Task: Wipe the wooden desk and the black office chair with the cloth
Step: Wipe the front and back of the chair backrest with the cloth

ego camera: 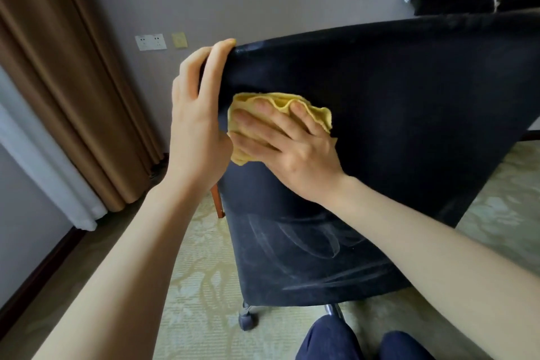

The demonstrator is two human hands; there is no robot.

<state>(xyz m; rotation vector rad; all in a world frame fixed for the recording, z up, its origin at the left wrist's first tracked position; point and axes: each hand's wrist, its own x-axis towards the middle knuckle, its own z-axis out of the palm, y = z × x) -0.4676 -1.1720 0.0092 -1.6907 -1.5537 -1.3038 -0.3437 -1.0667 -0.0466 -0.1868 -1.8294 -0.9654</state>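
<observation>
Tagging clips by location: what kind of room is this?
Likely a hotel room, possibly a home bedroom-study: patterned pale carpet, floor-length brown curtains over a white sheer, wall sockets, and a wheeled black office chair being wiped with a yellow cloth.

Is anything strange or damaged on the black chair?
There are pale curved streaks low on the chair back, below the right hand pressing the cloth; they look like dust or wipe marks, not damage.
</observation>
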